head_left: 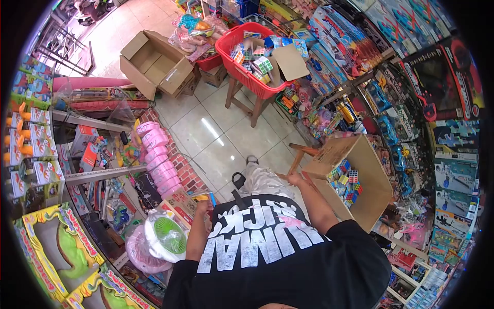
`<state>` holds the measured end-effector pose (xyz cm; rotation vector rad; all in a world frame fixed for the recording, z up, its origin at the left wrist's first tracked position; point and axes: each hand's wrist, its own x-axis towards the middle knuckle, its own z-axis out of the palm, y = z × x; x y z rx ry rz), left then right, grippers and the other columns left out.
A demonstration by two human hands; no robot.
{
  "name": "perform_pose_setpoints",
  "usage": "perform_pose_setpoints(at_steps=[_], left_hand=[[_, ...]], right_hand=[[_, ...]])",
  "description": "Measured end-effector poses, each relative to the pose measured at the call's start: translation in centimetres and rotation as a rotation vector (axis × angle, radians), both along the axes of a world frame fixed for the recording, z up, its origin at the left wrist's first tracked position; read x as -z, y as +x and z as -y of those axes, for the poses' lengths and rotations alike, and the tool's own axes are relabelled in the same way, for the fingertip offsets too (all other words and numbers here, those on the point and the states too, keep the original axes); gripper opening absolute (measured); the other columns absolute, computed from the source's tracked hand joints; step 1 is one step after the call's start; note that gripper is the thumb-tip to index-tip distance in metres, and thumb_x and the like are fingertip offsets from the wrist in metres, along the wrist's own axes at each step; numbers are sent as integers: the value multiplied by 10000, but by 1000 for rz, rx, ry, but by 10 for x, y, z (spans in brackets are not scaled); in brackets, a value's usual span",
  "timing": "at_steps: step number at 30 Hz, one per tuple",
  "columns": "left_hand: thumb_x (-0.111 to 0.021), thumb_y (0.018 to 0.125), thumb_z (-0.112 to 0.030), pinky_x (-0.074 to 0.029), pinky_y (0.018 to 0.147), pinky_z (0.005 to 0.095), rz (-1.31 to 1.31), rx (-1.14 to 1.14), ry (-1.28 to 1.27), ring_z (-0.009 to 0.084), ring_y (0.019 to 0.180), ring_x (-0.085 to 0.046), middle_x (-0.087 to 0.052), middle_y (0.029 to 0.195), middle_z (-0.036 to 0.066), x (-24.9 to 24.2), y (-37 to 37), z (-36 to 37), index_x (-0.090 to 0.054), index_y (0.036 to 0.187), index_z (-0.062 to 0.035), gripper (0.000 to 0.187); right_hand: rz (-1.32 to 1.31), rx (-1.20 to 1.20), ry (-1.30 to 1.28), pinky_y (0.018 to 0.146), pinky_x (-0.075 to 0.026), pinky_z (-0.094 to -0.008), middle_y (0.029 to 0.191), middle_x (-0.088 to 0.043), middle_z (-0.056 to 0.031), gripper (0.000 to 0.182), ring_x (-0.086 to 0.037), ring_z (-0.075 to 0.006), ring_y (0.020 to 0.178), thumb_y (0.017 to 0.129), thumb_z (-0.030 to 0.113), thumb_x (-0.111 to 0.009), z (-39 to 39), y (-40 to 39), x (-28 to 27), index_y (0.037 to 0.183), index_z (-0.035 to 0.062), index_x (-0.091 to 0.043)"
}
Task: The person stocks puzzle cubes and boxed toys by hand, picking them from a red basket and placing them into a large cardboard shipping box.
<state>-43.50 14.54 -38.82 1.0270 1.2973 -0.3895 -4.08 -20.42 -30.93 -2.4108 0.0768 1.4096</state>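
Observation:
My left hand (204,207) is at my left side with its fingers closed. A small yellow and blue item (205,197) shows at its fingertips, too small to name. Beside that hand is a brown printed carton (180,206). My right hand (294,178) is in front of my right hip, fingers curled, near a wooden stool (297,160). Whether it grips anything is hidden. An open cardboard box (374,177) stands to the right of that hand, with several puzzle cubes (353,176) inside.
Ahead, a red basket (226,51) of puzzle cubes sits on a wooden stool (256,105). Another open cardboard box (154,59) stands at the far left of the tiled floor (206,134). Pink round packs (159,159) and a green-white fan (167,234) line the left; boxed toys crowd the right shelves.

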Motion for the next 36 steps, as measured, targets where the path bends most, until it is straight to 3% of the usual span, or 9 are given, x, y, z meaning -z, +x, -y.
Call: perform_pose_setpoints(at_steps=[8, 10, 11, 14, 16, 20, 27, 31, 36], left_hand=[[-539, 880, -148, -515, 607, 361, 493, 375, -47, 257, 695, -644, -679, 827, 133, 51, 29, -70, -684, 980, -2, 229], [-557, 887, -206, -530, 658, 378, 301, 231, -36, 258, 730, -655, -690, 877, 164, 33, 51, -93, -698, 1007, 12, 286], [-561, 889, -233, -529, 659, 377, 369, 519, 237, 249, 741, -655, -689, 881, 165, 39, 55, -108, -700, 997, 19, 308], [-558, 894, -272, -519, 626, 356, 614, 1116, 731, 221, 759, -653, -680, 874, 165, 17, 92, -159, -703, 982, 26, 343], [-554, 891, -249, -521, 606, 360, 477, 818, 320, 217, 749, -647, -670, 860, 153, -4, 135, -183, -693, 971, 24, 317], [-556, 917, -188, -548, 615, 360, 183, 282, 323, 219, 748, -637, -653, 899, 144, -23, 230, -233, -610, 1059, 55, 287], [-552, 966, -206, -542, 710, 324, 349, 443, 452, 205, 811, -636, -647, 944, 117, -90, 416, -307, -587, 1121, 16, 273], [-547, 980, -217, -457, 805, 301, 828, 259, 941, 184, 934, -583, -613, 1023, 141, -147, 540, -315, -561, 1095, 19, 263], [-596, 927, -165, -448, 824, 358, 1199, 819, 1294, 286, 919, -564, -589, 1024, 151, -262, 654, -290, -610, 1012, -10, 178]], right_hand=[[-174, -164, -99, 543, -551, -363, 825, -712, -91, 310, -700, -222, 640, 840, 299, -587, -34, 50, 49, 994, 48, -683], [113, -656, 133, 541, -553, -366, 809, -711, -94, 282, -703, -230, 647, 855, 287, -588, -29, 71, 116, 946, 40, -690], [119, -643, 143, 541, -553, -366, 809, -711, -94, 282, -703, -230, 647, 855, 287, -588, -43, 88, 117, 946, 40, -690], [-23, -466, 130, 520, -537, -376, 808, -706, -99, 254, -688, -222, 624, 858, 261, -602, -95, 129, 100, 958, 36, -662], [-82, 168, 88, 515, -527, -380, 809, -701, -101, 260, -678, -216, 616, 865, 258, -604, -149, 167, 49, 1011, 45, -627], [4, 253, 223, 520, -520, -365, 853, -695, -99, 282, -669, -203, 619, 892, 277, -583, -196, 219, 27, 1078, 66, -599], [-1, 452, 250, 489, -490, -321, 835, -678, -79, 279, -656, -177, 604, 898, 281, -573, -201, 232, 16, 1089, 81, -611], [140, 781, 270, 460, -471, -303, 804, -673, -73, 240, -641, -165, 561, 892, 248, -566, -186, 203, 8, 1032, 65, -633], [731, 1259, 494, 520, -473, -262, 765, -619, -48, 138, -595, -135, 582, 911, 117, -545, -208, 193, -55, 993, 33, -618]])
